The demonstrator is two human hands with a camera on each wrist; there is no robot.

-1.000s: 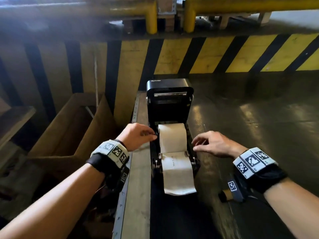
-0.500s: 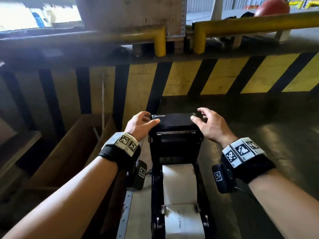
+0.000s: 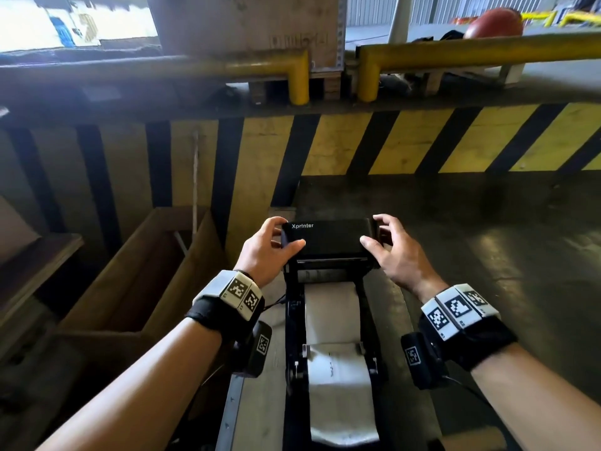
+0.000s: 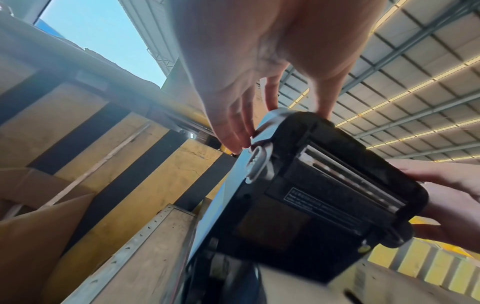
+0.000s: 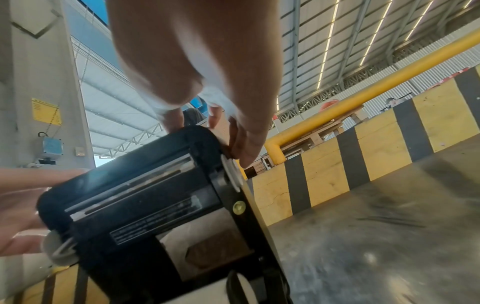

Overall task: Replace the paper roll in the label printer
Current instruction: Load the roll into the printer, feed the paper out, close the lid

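Gripping the printer lid (image 3: 327, 237) at its two upper corners, the left hand (image 3: 266, 252) and right hand (image 3: 395, 255) curl thumbs over its front. The hinged, rigid plastic lid looks light. The paper roll (image 3: 331, 312) sits seated at 6 o'clock below it, its strip trailing toward the person.

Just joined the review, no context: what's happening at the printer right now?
A person is reloading a black label printer on a narrow bench. Both hands grip its raised lid: the left hand on the lid's left edge, the right hand on its right edge, thumbs on top. The lid is still open. A white paper roll sits in the bay, and its strip of paper runs out the front toward the person. An open cardboard box stands to the left.
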